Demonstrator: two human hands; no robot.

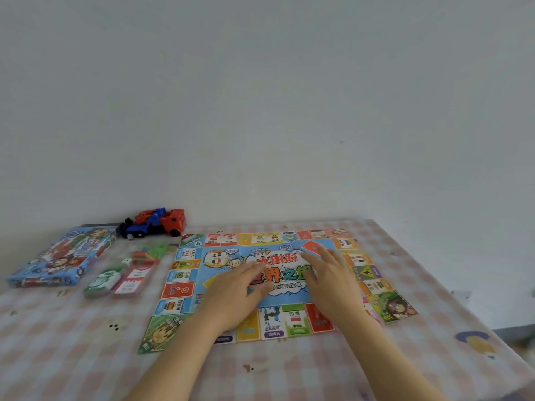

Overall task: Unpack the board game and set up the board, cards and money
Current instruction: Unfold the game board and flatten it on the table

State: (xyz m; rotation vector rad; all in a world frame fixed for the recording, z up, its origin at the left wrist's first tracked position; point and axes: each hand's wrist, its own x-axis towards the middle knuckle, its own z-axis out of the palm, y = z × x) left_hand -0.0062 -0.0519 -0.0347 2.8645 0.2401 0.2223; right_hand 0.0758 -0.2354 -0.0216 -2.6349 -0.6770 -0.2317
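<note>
The colourful paper game board (pixel 185 287) lies unfolded and flat on the checked tablecloth. My left hand (pixel 237 290) and my right hand (pixel 330 276) press flat on its blue middle, fingers straight and spread, side by side. Left of the board lie two wrapped card packs, a green one (pixel 102 280) and a red-and-white one (pixel 134 277). Behind them sits a clear bag of small green and red pieces (pixel 147 253) with a white die. The blue game box (pixel 62 256) lies at the far left.
A red and blue toy truck (pixel 156 222) stands by the wall behind the box. The table (pixel 289 371) ends at the right edge past the board, and a plain wall rises right behind it.
</note>
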